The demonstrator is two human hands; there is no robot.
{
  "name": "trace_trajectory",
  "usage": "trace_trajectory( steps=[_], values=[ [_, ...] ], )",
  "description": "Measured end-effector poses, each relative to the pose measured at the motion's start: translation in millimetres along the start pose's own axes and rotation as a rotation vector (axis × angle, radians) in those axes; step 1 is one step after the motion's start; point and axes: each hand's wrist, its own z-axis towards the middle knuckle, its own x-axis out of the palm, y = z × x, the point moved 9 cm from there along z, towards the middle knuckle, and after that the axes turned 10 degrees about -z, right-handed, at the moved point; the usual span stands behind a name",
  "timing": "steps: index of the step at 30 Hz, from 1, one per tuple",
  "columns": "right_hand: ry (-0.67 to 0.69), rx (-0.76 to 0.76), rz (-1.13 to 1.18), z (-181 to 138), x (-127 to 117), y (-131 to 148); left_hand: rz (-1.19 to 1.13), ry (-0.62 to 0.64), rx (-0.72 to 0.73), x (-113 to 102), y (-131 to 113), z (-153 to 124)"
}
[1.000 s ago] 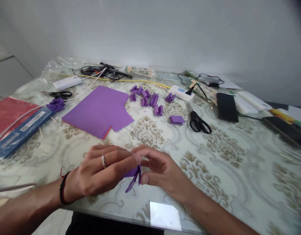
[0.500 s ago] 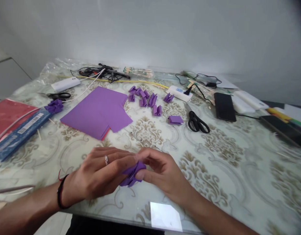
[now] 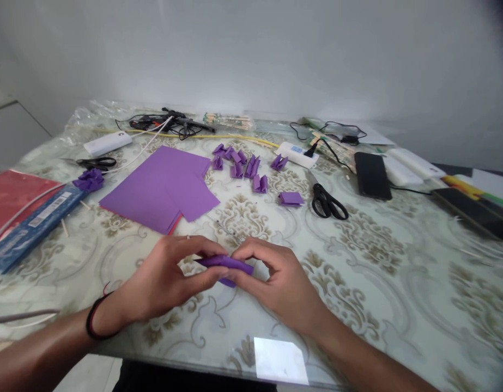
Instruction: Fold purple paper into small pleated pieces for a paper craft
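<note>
Pinching a small folded purple paper from both sides, the left hand and the right hand are working over the desk, near the middle of its front edge. The left hand is grasping the paper's left part between thumb and fingers, and the right hand is grasping its right part the same way. Whether the paper is touching the desk, I cannot tell.

Farther toward the back edge, a group of folded pieces is sitting close together, and a flat folded piece is lying nearer, beside black-handled scissors. A power strip is resting behind them, and a phone is lying toward the right edge.

Left of the group, purple sheets are lying stacked, with red showing beneath. Toward the left edge, a crumpled purple paper is resting at the end of a red and blue packet.
</note>
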Motion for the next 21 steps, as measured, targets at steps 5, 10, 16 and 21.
trace_trajectory(
  steps=[5, 10, 16, 21],
  values=[
    [-0.034, 0.007, -0.008, 0, -3, -3, -0.131, -0.024, -0.187, 1, 22, 1],
    [-0.060, 0.090, 0.110, -1, -6, -14, -0.176, -0.098, -0.222, -6, 26, -2],
    [-0.068, 0.129, 0.157, 0, -6, -18, -0.228, -0.064, -0.252, -4, 31, -2],
    [-0.022, 0.177, 0.197, -1, -2, -21, -0.236, -0.090, -0.222, -10, 28, -1]
  ],
)
